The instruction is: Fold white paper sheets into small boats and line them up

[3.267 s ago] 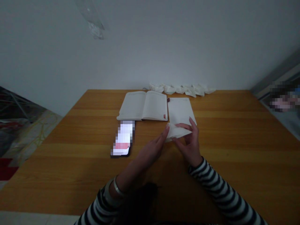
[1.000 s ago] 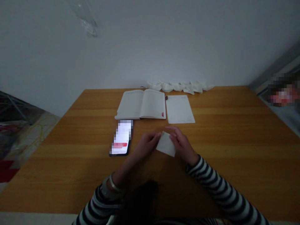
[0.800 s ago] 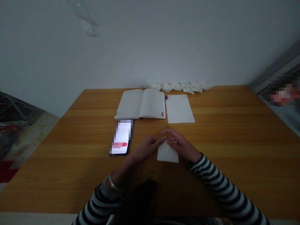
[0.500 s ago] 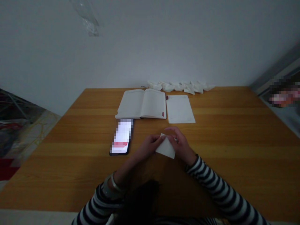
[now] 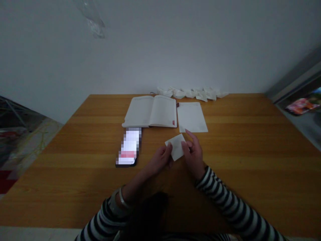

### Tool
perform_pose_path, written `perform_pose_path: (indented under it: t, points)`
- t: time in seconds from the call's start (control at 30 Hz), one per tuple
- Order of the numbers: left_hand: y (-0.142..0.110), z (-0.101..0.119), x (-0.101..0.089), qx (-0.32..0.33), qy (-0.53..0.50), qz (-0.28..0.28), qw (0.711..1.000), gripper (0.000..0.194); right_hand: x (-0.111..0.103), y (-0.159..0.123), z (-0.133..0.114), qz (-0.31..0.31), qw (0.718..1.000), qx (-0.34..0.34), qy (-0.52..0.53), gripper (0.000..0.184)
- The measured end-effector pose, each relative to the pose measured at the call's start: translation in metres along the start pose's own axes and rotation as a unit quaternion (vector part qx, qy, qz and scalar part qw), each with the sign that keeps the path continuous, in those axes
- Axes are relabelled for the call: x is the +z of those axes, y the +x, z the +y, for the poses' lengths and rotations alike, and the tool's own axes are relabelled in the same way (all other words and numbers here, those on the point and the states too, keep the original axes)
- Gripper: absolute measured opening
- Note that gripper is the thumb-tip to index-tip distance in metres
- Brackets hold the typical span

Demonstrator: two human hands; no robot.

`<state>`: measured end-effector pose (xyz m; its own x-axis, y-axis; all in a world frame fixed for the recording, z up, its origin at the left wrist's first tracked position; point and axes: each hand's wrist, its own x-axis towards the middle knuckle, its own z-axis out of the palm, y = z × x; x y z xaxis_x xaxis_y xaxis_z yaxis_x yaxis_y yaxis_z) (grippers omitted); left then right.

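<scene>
A small white piece of folded paper [image 5: 177, 148] is held up between my hands, tilted, over the near middle of the table. My left hand [image 5: 162, 158] pinches its left edge, thumb on top. At its right edge, my right hand [image 5: 195, 154] grips it between thumb and fingers, with the index finger stretched out past the paper. Just beyond the hands lies a flat white sheet [image 5: 192, 117]. An open notebook [image 5: 151, 111] with blank pages rests to the left of that sheet.
On the wooden table [image 5: 238, 160], a phone [image 5: 129, 147] with a lit screen lies left of my hands. Several crumpled or folded white papers [image 5: 192, 93] line the back edge by the wall [image 5: 160, 47]. Clutter [image 5: 22, 127] stands on the floor at left.
My hands have raised the paper slightly away from me and turned it. It now shows a squarer face, and my right index finger has straightened.
</scene>
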<state>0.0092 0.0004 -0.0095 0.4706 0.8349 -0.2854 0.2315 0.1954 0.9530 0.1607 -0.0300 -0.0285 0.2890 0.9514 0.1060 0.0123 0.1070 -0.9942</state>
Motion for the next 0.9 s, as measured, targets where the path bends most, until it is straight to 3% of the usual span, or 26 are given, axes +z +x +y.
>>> perform_pose_path:
  t: [0.07, 0.13, 0.23, 0.3, 0.47, 0.63, 0.7, 0.8, 0.9]
  points:
    - [0.000, 0.002, -0.002, -0.014, -0.011, 0.067, 0.998, 0.068, 0.007, -0.006, -0.003, -0.051, 0.998, 0.026, 0.037, 0.057]
    - [0.000, 0.005, -0.006, -0.014, -0.017, 0.095, 0.995, 0.067, 0.010, -0.009, -0.004, -0.098, 0.988, 0.073, 0.091, 0.061]
    - [0.000, 0.009, -0.012, -0.016, -0.026, 0.070, 0.997, 0.067, 0.009, -0.010, -0.004, -0.184, 0.957, 0.179, 0.137, 0.043]
    - [-0.001, 0.011, -0.014, -0.027, -0.035, 0.051, 0.998, 0.065, 0.006, -0.009, -0.003, -0.236, 0.937, 0.224, 0.127, 0.044]
    - [0.002, 0.007, -0.010, -0.008, -0.052, 0.067, 0.996, 0.056, -0.002, -0.004, -0.008, -0.280, 0.940, 0.188, 0.040, 0.054]
    - [0.005, 0.000, -0.010, 0.026, -0.024, 0.080, 0.996, 0.055, -0.003, -0.002, -0.004, -0.272, 0.945, 0.180, 0.004, 0.055]
    - [0.005, 0.000, -0.009, 0.036, -0.008, 0.080, 0.996, 0.053, -0.001, -0.002, 0.000, -0.250, 0.957, 0.141, -0.047, 0.056]
    - [0.006, -0.002, -0.001, 0.045, 0.019, 0.073, 0.996, 0.050, 0.001, -0.002, 0.005, -0.159, 0.975, 0.045, -0.148, 0.057]
    - [0.005, -0.006, 0.010, 0.035, 0.029, 0.032, 0.998, 0.054, 0.003, -0.002, 0.006, -0.068, 0.979, 0.009, -0.191, 0.057]
